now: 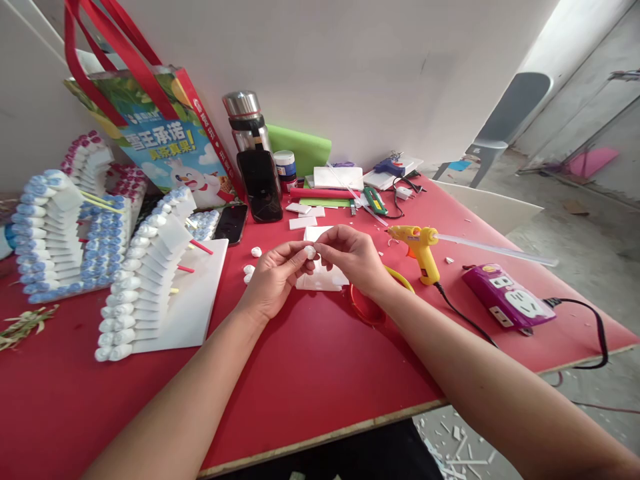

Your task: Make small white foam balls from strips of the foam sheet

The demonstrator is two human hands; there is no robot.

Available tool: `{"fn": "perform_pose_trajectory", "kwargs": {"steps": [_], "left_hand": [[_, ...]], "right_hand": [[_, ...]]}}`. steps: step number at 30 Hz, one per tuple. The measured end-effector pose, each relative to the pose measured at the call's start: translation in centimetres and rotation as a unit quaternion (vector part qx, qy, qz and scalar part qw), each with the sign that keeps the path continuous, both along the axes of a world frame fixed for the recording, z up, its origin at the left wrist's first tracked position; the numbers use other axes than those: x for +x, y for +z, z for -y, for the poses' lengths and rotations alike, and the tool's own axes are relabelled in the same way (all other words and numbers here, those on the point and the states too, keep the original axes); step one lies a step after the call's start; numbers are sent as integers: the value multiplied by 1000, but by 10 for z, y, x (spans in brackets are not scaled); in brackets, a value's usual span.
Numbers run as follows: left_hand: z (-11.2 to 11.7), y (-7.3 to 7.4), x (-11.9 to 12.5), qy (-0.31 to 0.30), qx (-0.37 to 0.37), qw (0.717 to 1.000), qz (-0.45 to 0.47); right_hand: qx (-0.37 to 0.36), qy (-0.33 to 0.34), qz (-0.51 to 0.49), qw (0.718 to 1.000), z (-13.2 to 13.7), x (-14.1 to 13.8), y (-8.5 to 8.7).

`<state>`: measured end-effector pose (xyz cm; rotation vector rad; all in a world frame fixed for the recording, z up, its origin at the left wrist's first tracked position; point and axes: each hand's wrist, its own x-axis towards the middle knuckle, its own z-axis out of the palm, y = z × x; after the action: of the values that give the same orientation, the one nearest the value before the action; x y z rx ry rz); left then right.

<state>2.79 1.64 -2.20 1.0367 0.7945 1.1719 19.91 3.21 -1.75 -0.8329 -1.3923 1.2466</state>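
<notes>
My left hand [273, 277] and my right hand [353, 257] meet above the red table [310, 373], fingertips pinched together on a small white lump [311, 252]. Under the hands lie white foam pieces [320, 280]. More small white lumps [249, 269] sit on the table just left of my left hand. A white stepped foam model [150, 280] edged with white lumps stands to the left on a white board.
A yellow glue gun [423, 250] with a long clear stick and a purple power strip [507, 303] lie to the right. A blue-and-white stepped model [65, 233], a printed bag [155, 133], a steel flask [245, 120] and two phones [260, 183] stand behind. A grey chair [500, 127] is far right.
</notes>
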Motion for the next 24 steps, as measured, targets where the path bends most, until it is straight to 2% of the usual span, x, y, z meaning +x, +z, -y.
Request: {"fn": "perform_pose_trajectory", "kwargs": {"steps": [5, 24], "left_hand": [[0, -1, 1, 2, -9, 1000, 5], [-1, 0, -1, -18, -35, 999, 0]], "right_hand": [[28, -32, 44, 998, 1, 0, -2], [48, -47, 119, 991, 0, 2, -5]]}}
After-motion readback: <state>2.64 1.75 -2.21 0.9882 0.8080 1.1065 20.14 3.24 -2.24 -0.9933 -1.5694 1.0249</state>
